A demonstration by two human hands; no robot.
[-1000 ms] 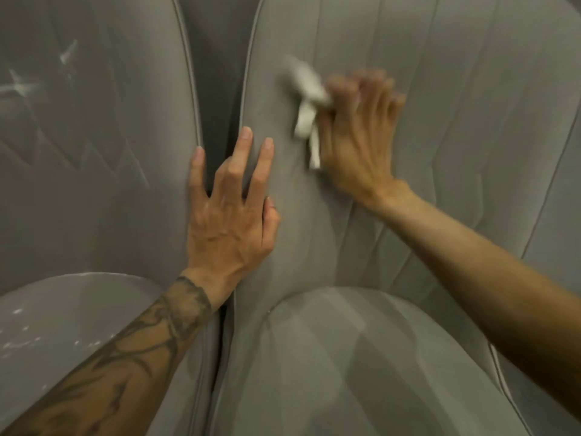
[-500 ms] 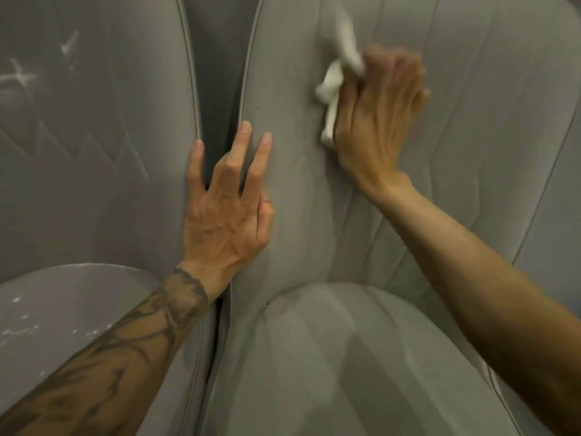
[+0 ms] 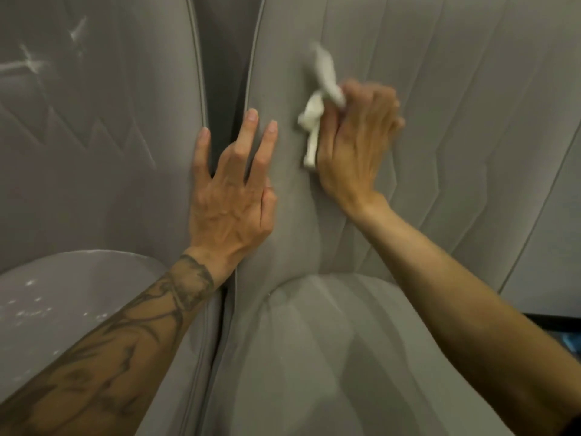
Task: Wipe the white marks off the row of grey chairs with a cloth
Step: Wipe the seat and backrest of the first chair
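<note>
Two grey upholstered chairs stand side by side. My right hand (image 3: 355,146) grips a crumpled white cloth (image 3: 317,105) and presses it against the backrest of the right chair (image 3: 456,105); the hand and cloth are motion-blurred. My left hand (image 3: 232,190) rests with spread, straight fingers on the left edge of that backrest, its little finger touching the left chair (image 3: 94,136). White marks (image 3: 31,61) streak the left chair's backrest, and white specks (image 3: 34,306) dot its seat. I see no marks on the right chair's backrest near the cloth.
A dark narrow gap (image 3: 223,89) runs between the two backrests. The right chair's seat cushion (image 3: 314,357) fills the lower middle. At the far right edge a dark strip of floor (image 3: 562,328) shows beyond the chair.
My right hand with the cloth swept up and right across the backrest, then came back down and left. My left hand has stayed in place.
</note>
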